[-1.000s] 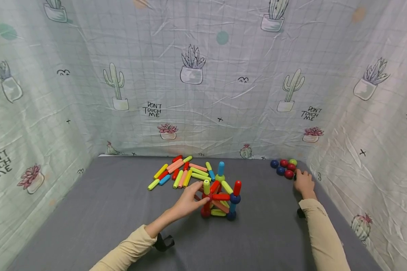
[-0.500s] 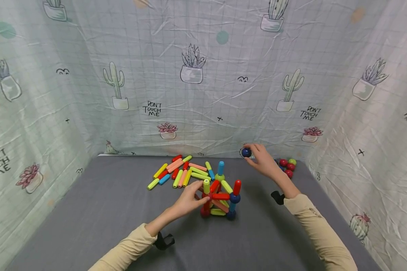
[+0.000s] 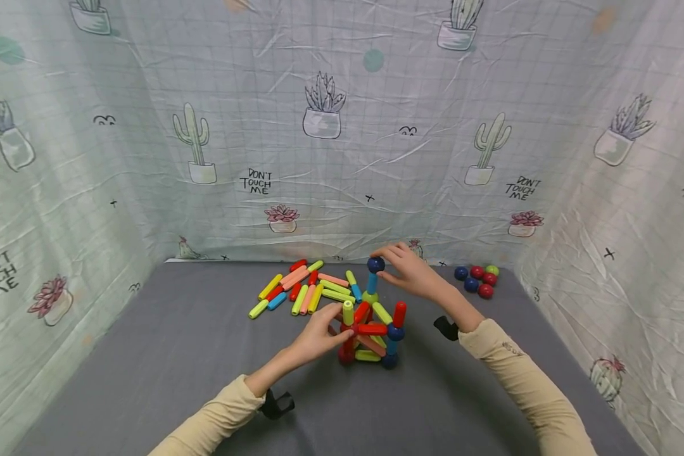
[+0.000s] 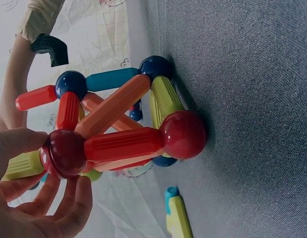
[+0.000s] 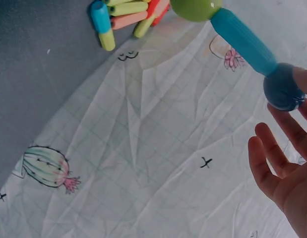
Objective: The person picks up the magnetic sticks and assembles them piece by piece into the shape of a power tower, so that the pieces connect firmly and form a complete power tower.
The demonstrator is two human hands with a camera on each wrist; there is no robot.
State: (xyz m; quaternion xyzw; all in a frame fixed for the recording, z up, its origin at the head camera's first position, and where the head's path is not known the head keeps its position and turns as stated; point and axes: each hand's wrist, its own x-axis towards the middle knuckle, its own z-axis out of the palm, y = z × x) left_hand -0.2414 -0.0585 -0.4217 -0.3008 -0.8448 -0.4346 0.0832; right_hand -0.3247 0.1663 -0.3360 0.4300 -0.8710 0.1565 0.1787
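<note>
A frame of coloured rods and balls [image 3: 370, 330] stands on the grey table in the middle of the head view. My left hand [image 3: 318, 337] pinches the red ball [image 4: 67, 153] at its upper left corner, below an upright yellow-green rod [image 3: 348, 313]. At the back corner a blue rod [image 5: 244, 41] rises from a green ball [image 5: 197, 6]. My right hand [image 3: 408, 273] pinches a dark blue ball [image 5: 283, 88], which touches the top end of that blue rod. An upright red rod [image 3: 399, 314] tops the right corner's blue ball [image 3: 396, 332].
Several loose rods [image 3: 301, 288] in red, pink, yellow, green and blue lie behind and left of the frame. A cluster of loose balls [image 3: 486, 291] sits at the table's back right. A cactus-print cloth [image 3: 342, 164] hangs behind and at both sides.
My right hand has picked a dark blue ball from the cluster and carried it left to the top of the blue rod. The left hand has stayed on the red ball.
</note>
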